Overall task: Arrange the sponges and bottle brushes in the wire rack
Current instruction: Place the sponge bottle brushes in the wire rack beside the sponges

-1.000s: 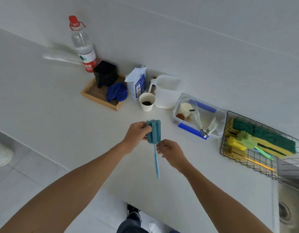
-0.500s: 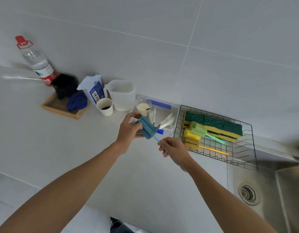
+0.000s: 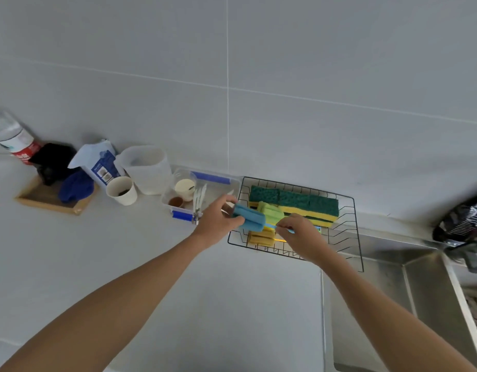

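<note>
Two hands carrying blue bottle brush over wire rack left end: left hand gripping foam head, right hand pinching handle. Lowering flat beside green brush, near sponges, seems best.

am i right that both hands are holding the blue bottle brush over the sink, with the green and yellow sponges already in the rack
Not quite. In the head view both the left hand and the right hand hold the blue bottle brush over the wire rack, not the sink. The green and yellow sponges do already lie in the rack.
</note>
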